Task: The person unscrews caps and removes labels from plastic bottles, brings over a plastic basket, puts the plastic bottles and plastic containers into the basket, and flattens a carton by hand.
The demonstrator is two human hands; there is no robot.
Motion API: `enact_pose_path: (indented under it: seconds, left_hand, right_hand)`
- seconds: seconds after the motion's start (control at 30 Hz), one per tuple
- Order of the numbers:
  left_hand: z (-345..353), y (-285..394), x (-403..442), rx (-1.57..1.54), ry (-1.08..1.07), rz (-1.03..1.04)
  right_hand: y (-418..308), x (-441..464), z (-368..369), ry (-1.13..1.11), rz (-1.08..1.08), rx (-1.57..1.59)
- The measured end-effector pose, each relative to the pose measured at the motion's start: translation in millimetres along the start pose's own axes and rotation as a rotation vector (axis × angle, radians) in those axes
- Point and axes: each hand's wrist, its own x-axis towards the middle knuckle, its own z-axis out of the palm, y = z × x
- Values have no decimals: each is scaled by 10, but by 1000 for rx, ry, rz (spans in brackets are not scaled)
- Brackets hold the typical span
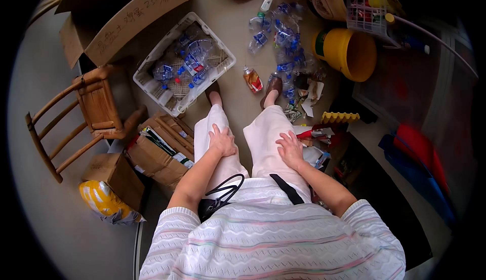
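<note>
My left hand [223, 141] lies flat on the left leg of the pale trousers [207, 125], its fingers apart and holding nothing. On the other thigh rests my right hand [290, 150], also spread and empty. Beyond the feet, a white plastic crate [228, 60] holds several clear bottles [195, 60] with blue caps and labels. More empty bottles [286, 37] lie in a pile on the floor to the right of the crate. A red and gold can [252, 79] sits near the shoes.
A wooden chair [96, 97] and a large cardboard box [136, 16] stand at the left, with flattened cardboard [157, 153] nearer. At the right are a yellow bucket [349, 52], a wire basket [367, 6], a yellow egg tray [340, 117] and paper scraps [313, 97].
</note>
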Motion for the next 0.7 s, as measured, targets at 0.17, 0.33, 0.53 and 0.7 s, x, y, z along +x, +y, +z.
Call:
enact_pose_path:
  seconds: [0.17,0.33,0.53,0.7]
  left_hand:
    - [1,246,81,-19,31,-47]
    - [-278,244,152,26,70,-79]
    - [-342,-98,122,10,84,-52]
    - [-263,-281,4,-59,62,-19]
  right_hand:
    - [279,119,-139,-69,-32,53]
    - [517,178,145,-58,-18,13]
    - [264,189,283,15,-4,21]
    - [143,-84,215,21,113,115]
